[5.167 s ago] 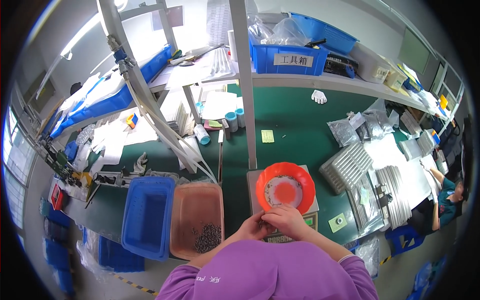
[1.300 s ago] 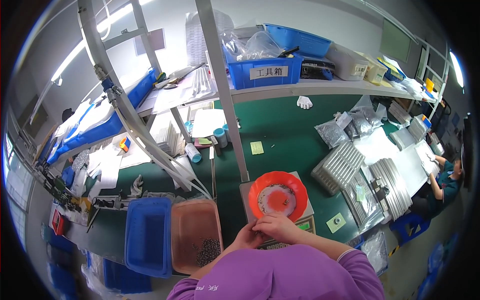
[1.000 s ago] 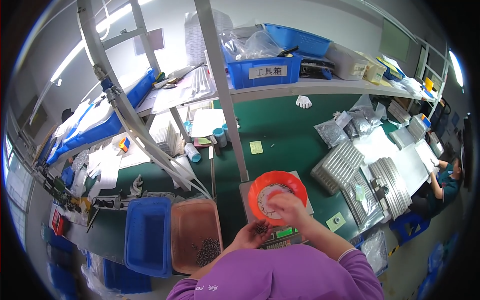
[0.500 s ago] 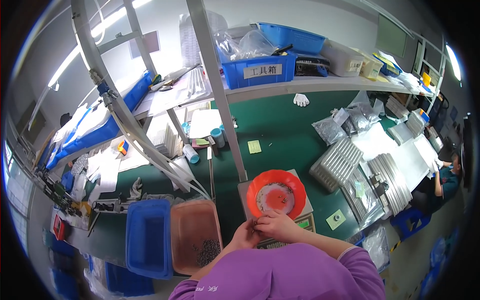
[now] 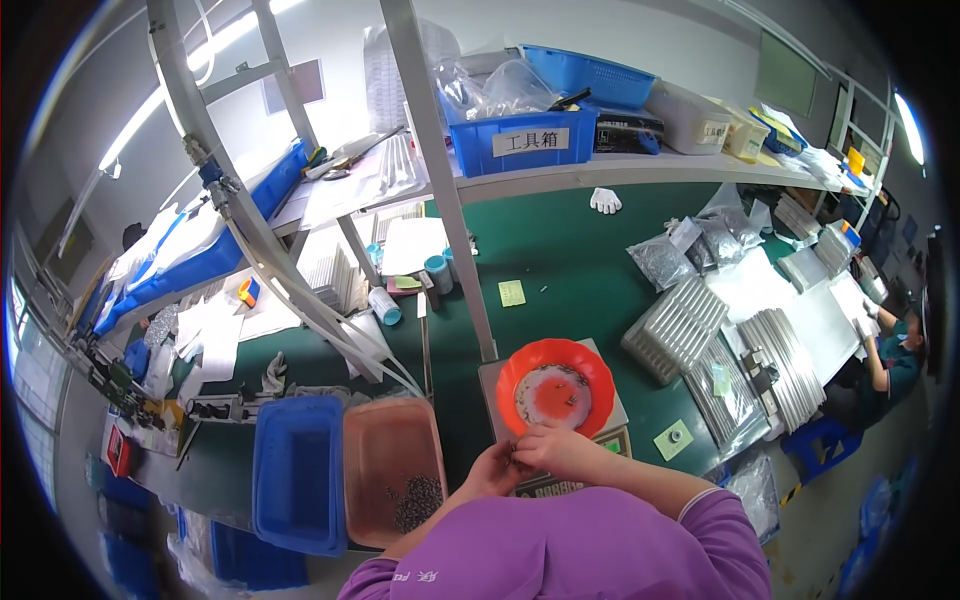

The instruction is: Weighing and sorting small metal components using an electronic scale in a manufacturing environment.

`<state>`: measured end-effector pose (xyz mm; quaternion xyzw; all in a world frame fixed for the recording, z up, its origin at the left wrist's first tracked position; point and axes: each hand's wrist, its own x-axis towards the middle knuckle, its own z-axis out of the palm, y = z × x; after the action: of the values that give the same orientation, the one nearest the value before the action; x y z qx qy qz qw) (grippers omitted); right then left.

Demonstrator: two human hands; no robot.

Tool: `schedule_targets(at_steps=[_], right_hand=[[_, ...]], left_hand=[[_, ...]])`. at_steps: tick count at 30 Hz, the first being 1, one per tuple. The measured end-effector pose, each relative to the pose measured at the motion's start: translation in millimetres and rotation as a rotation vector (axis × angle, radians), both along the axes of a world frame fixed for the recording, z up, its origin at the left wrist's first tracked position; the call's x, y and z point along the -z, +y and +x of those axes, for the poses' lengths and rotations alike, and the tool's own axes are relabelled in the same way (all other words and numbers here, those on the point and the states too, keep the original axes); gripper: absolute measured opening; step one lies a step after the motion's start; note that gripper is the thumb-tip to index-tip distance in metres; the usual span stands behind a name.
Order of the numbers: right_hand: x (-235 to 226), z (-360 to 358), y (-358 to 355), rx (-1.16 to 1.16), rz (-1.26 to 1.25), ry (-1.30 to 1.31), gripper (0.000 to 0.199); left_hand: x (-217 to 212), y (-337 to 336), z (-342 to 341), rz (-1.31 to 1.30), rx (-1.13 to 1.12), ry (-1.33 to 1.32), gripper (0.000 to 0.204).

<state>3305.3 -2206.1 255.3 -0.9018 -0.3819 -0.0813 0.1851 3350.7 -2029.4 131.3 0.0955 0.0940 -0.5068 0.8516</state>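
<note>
Red bowl [image 5: 601,380] has few bits [image 5: 571,401]; a heap [image 5: 421,503] is left in the pink bin [image 5: 385,430]. My left hand [image 5: 491,470] and right hand [image 5: 552,452] meet, finger grip hidden.

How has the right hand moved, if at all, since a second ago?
Yes: against the orange bowl, the right hand has drawn back from over it to its near side, meeting the left hand.

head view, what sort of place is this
Probably a factory workshop for small parts: a green workbench carries an orange bowl on a weighing scale, a pinkish tub holds a heap of small dark parts, and a loaded shelf runs above the workbench.
</note>
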Motion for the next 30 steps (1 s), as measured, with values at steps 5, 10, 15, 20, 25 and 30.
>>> schedule_targets(at_steps=[5,10,15,20,25,30], right_hand=[[2,2,-4,-0.039,-0.011,0.020,0.019],[-4,1,-3,-0.041,0.084,-0.023,0.021],[3,1,-5,-0.037,0.122,0.004,0.023],[-1,-1,-4,-0.027,0.202,0.031,0.020],[-9,4,-10,0.119,0.305,0.080,0.024],[-18,24,-40,0.384,0.538,-0.076,0.020]], left_hand=[[-26,-6,-5,0.119,0.018,-0.014,0.025],[-30,-6,-6,-0.024,0.086,-0.080,0.029],[-20,-6,-3,-0.063,0.113,-0.041,0.030],[-32,-7,-3,0.089,0.115,-0.047,0.027],[-54,-13,-11,0.293,0.014,0.121,0.022],[-38,-1,-6,0.049,0.137,0.195,0.017]])
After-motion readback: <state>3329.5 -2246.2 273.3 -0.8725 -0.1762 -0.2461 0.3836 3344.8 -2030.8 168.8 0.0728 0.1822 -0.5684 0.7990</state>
